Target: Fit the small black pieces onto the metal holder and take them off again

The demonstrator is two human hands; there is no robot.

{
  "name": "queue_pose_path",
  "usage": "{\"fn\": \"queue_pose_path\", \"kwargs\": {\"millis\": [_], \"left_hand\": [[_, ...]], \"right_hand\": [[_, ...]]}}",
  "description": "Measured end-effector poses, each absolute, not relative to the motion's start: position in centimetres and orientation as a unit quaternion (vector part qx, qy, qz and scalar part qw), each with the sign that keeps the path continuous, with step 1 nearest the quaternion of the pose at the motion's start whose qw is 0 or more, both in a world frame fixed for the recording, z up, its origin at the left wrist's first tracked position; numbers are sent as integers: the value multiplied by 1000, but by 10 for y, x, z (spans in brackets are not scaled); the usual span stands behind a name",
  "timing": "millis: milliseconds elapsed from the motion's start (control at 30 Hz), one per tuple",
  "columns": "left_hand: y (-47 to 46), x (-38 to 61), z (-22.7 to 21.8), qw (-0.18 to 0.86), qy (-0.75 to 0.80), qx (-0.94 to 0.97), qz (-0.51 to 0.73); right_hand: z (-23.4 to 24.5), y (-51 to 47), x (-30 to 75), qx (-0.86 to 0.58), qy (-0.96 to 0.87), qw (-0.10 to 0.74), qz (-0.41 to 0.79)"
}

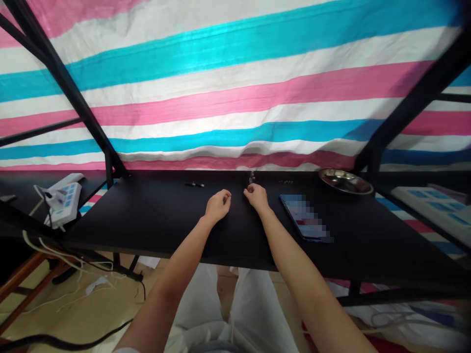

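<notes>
Both of my arms reach out over a black table [165, 220]. My left hand [218, 205] rests on the tabletop with its fingers curled into a loose pinch; whatever it holds is too small to make out. My right hand [256, 196] lies close beside it, fingers also curled in, and what it grips is hidden. Just beyond my right hand stands a small shiny metal part [251, 176]. A phone [306, 217] lies flat to the right of my right hand.
A metal dish [345, 180] sits at the back right, a few small dark bits [285, 182] left of it. A black pen-like object [195, 184] lies at the back. A power strip with cables [62, 196] is on the left. A striped cloth hangs behind the black frame.
</notes>
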State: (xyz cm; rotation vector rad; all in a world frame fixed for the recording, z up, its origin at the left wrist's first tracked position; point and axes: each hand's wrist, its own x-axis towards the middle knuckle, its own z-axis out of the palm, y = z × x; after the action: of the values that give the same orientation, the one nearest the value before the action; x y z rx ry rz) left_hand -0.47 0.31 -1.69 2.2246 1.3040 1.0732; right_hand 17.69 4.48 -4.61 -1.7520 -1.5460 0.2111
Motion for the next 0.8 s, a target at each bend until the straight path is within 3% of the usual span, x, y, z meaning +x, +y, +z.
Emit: {"fn": "queue_pose_path", "kwargs": {"millis": [800], "left_hand": [[3,-5,-15,175,495,769,365]], "right_hand": [[-52,46,190,-714,-603,350,66]]}}
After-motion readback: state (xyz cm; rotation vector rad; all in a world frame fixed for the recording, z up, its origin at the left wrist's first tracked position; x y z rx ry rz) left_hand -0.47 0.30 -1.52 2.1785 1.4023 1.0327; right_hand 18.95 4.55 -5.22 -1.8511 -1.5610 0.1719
